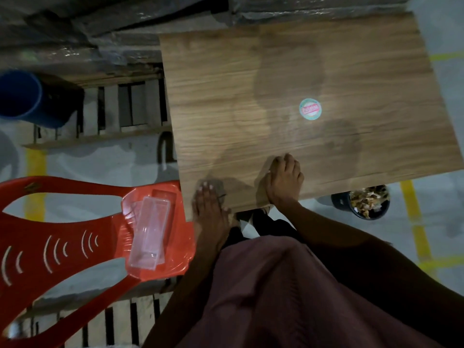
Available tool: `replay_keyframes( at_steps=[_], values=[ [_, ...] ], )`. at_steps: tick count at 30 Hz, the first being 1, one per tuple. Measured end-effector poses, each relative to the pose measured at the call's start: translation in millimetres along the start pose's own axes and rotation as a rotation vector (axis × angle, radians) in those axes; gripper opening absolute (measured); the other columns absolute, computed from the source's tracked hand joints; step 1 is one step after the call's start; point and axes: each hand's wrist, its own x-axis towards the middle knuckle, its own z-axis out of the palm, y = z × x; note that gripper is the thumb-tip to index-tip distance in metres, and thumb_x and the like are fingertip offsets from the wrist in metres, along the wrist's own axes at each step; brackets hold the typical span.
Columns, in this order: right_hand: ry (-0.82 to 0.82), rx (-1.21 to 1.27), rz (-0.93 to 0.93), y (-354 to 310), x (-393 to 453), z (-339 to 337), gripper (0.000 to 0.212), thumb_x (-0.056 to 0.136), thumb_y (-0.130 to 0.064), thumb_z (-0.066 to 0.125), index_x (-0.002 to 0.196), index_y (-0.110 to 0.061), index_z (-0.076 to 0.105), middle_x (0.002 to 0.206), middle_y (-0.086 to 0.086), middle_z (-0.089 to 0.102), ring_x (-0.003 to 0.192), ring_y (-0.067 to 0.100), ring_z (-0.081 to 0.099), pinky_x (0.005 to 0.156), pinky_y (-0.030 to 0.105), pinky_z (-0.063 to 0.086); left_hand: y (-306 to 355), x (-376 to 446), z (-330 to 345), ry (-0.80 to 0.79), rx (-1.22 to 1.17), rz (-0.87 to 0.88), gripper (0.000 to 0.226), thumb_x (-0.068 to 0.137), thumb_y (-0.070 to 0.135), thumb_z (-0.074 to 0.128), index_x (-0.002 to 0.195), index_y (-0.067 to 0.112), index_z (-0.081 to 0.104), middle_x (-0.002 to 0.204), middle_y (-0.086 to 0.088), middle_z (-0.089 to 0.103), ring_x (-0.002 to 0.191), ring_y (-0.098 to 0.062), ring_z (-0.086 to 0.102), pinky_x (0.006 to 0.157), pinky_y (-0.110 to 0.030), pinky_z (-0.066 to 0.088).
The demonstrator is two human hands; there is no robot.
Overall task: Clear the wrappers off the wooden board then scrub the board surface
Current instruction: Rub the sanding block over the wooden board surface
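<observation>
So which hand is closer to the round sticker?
Right. The right hand is on the board just below the sticker; the left hand sits farther away at the board's near edge.

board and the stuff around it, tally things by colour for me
Wood-brown: 1, the wooden board
Red: 1, the plastic chair
Blue: 1, the tube
Clear: 1, the plastic tray on the chair
Green and red: 1, the round sticker on the board
Black: 1, the bin
Total: 6
</observation>
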Motion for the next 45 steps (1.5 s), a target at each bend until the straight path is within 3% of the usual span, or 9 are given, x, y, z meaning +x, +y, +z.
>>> replay_keyframes(
  at_steps=[5, 10, 15, 20, 26, 29, 35, 40, 45],
  values=[
    [-0.005, 0.021, -0.050, 15, -1, -6, 0.058, 0.098, -0.039, 0.053, 0.149, -0.014, 0.043, 0.162, 0.015, 0.032, 0.146, 0.038, 0.030, 0.113, 0.052, 0.032, -20, -16, 4, 0.000, 0.059, 0.027, 0.065, 0.107, 0.031, 0.026, 0.159, -0.006, 0.014, 0.168, -0.028, 0.008, 0.157, -0.042, 0.006, 0.123, -0.061, 0.020],
    [-0.017, 0.032, -0.013, 3, -5, -5, 0.060, 0.099, -0.035, 0.053, 0.152, -0.010, 0.039, 0.164, 0.016, 0.029, 0.149, 0.037, 0.027, 0.115, 0.052, 0.029, 9, -12, -1, -0.090, 0.025, 0.185, 0.067, 0.102, 0.031, 0.033, 0.158, -0.004, 0.023, 0.167, -0.025, 0.019, 0.156, -0.038, 0.018, 0.119, -0.059, 0.033],
    [-0.083, 0.125, -0.027, 12, 0, -11, 0.062, 0.096, -0.036, 0.057, 0.152, -0.015, 0.039, 0.166, 0.012, 0.025, 0.151, 0.034, 0.023, 0.116, 0.053, 0.029, -17, -21, -1, -0.032, -0.003, -0.080, 0.065, 0.105, 0.029, 0.030, 0.161, 0.000, 0.016, 0.170, -0.018, 0.009, 0.159, -0.032, 0.006, 0.124, -0.056, 0.024],
    [-0.080, 0.186, -0.086, 26, -1, -17, 0.056, 0.095, -0.029, 0.062, 0.147, -0.017, 0.046, 0.164, 0.008, 0.030, 0.150, 0.031, 0.027, 0.113, 0.052, 0.032, -5, -16, -7, -0.045, 0.011, -0.075, 0.069, 0.104, 0.032, 0.028, 0.160, -0.004, 0.013, 0.169, -0.023, 0.008, 0.158, -0.037, 0.005, 0.125, -0.058, 0.018],
    [-0.015, 0.272, -0.079, 15, -9, -17, 0.034, 0.096, -0.023, 0.057, 0.128, -0.011, 0.061, 0.128, 0.017, 0.060, 0.122, 0.038, 0.049, 0.095, 0.046, 0.045, 69, -2, 8, -0.164, -0.109, 0.046, 0.067, 0.102, 0.025, 0.034, 0.160, -0.004, 0.015, 0.169, -0.022, 0.007, 0.158, -0.039, 0.004, 0.124, -0.057, 0.012],
    [-0.104, 0.465, -0.175, 20, -13, -17, 0.038, 0.098, -0.029, 0.048, 0.124, -0.006, 0.062, 0.111, 0.019, 0.068, 0.105, 0.038, 0.063, 0.083, 0.040, 0.051, 79, 12, 5, -0.235, -0.354, -0.049, 0.068, 0.104, 0.011, 0.042, 0.162, 0.002, 0.007, 0.170, -0.016, -0.006, 0.158, -0.033, -0.009, 0.128, -0.051, 0.001],
    [-0.067, 0.234, -0.494, 13, -38, 8, 0.053, 0.095, -0.030, 0.060, 0.145, -0.018, 0.050, 0.144, 0.013, 0.052, 0.120, 0.037, 0.054, 0.093, 0.045, 0.051, 64, 13, -35, 0.072, -0.788, -0.196, 0.053, 0.102, 0.000, 0.047, 0.155, 0.005, 0.039, 0.157, -0.002, 0.037, 0.148, -0.012, 0.033, 0.111, 0.000, 0.020],
    [-0.084, -0.048, -0.636, 2, -65, 35, 0.064, 0.099, -0.040, 0.047, 0.158, -0.022, 0.035, 0.167, 0.014, 0.027, 0.150, 0.042, 0.028, 0.106, 0.052, 0.036, 29, 42, -28, 0.185, -0.522, -0.285, 0.053, 0.107, 0.027, 0.042, 0.156, 0.008, 0.039, 0.162, -0.014, 0.038, 0.146, -0.030, 0.044, 0.119, -0.041, 0.038],
    [-0.105, 0.000, -0.441, 11, -68, 34, 0.061, 0.103, -0.050, 0.030, 0.160, -0.027, 0.027, 0.173, 0.012, 0.000, 0.158, 0.040, -0.001, 0.122, 0.061, 0.012, 31, 65, -22, 0.164, -0.293, -0.061, 0.050, 0.103, 0.016, 0.041, 0.151, 0.004, 0.043, 0.157, -0.024, 0.041, 0.146, -0.040, 0.040, 0.119, -0.048, 0.037]
  ],
)
